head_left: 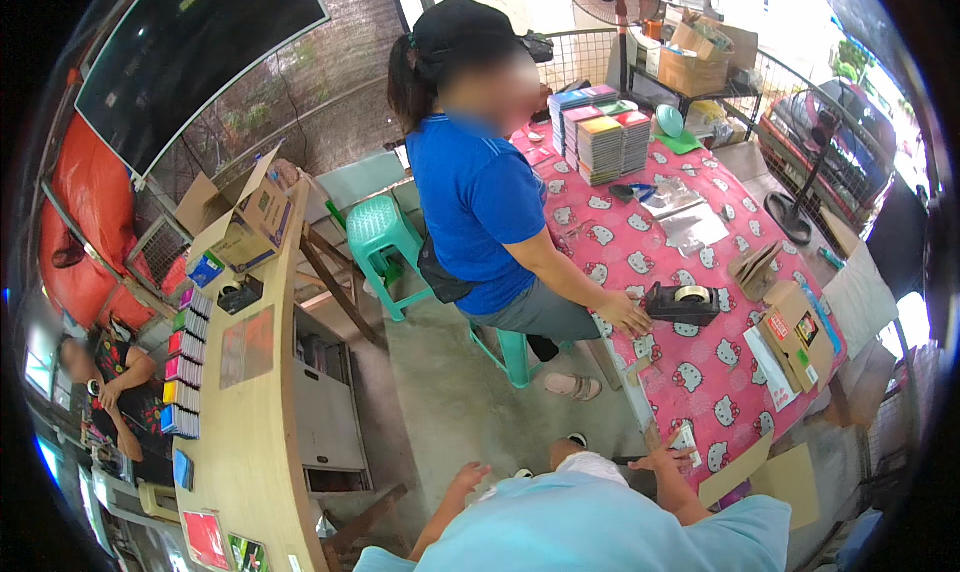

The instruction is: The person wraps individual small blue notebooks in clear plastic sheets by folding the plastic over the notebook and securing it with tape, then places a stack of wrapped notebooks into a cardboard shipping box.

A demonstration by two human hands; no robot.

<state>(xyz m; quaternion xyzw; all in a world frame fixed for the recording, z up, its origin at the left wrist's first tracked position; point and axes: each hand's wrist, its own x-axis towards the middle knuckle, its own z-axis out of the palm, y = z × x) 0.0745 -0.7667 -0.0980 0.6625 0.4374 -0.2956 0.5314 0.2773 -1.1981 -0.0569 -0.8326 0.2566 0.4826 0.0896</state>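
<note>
My left hand [468, 476] hangs over the floor between the wooden table and the pink-covered table, fingers loosely apart and nothing visible in it. At the near edge of the pink-covered table [655, 397], my right hand [664, 458] rests with its fingers spread. Just beside those fingers lies a small white card-like piece [686, 442]; whether they touch it I cannot tell. Farther along, a black tape dispenser [683, 306] with a roll of tape stands next to a co-worker's hand [624, 313].
A co-worker in a blue shirt [480, 187] stands at the pink table's left side. Stacked small packs [600, 142] occupy its far end. Opened cartons [795, 337] crowd the right. A wooden table [235, 422] runs along the left. Green stools [385, 237] stand between the tables.
</note>
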